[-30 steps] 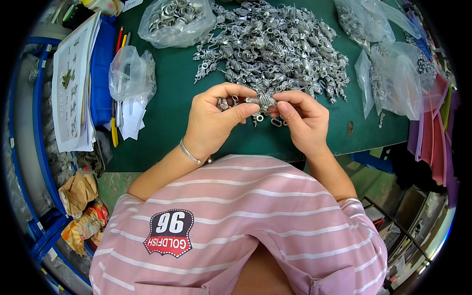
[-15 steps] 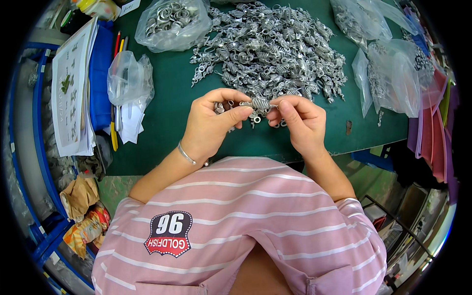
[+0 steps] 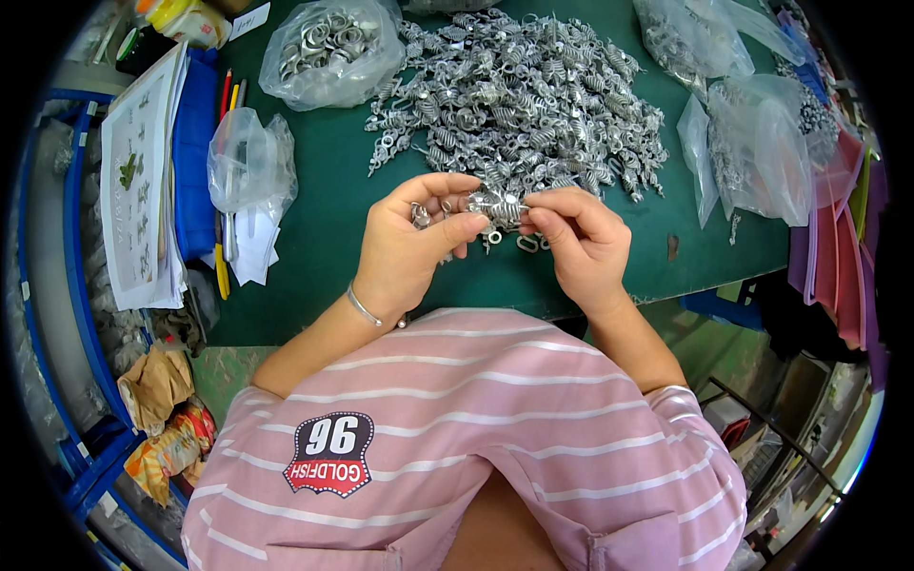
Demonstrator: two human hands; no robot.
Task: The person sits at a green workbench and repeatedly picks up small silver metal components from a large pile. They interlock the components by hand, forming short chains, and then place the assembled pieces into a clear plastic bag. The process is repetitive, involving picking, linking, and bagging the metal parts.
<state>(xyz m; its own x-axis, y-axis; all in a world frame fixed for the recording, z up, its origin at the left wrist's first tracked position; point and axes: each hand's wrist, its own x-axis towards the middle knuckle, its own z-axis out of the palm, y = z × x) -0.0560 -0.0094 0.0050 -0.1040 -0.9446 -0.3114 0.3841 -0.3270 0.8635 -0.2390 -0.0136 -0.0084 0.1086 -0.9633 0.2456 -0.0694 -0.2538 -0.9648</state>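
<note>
Between my two hands, just above the table's near part, is a silvery metal piece with a ribbed, coiled body [image 3: 497, 206]. My left hand [image 3: 411, 228] pinches its left end between thumb and forefinger, with more small metal parts tucked against the curled fingers. At the piece's right end, my right hand [image 3: 583, 243] is closed, thumb and forefinger pressed together on it. A few loose metal rings [image 3: 528, 244] lie on the table just below the piece. Right beyond my hands spreads a big heap of similar ribbed metal pieces [image 3: 524, 105].
The green table [image 3: 333, 190] carries a plastic bag of metal rings [image 3: 333, 48] at the back left. Another clear bag [image 3: 249, 162], pens and stacked papers [image 3: 133, 190] lie at the left. More plastic bags [image 3: 762, 143] of parts stand at the right. Blue shelving [image 3: 48, 285] flanks the left side.
The metal piece has turned slightly between my fingers, showing more of its ribbed side. My right fingertips have shifted a little; both hands stay in nearly the same place.
</note>
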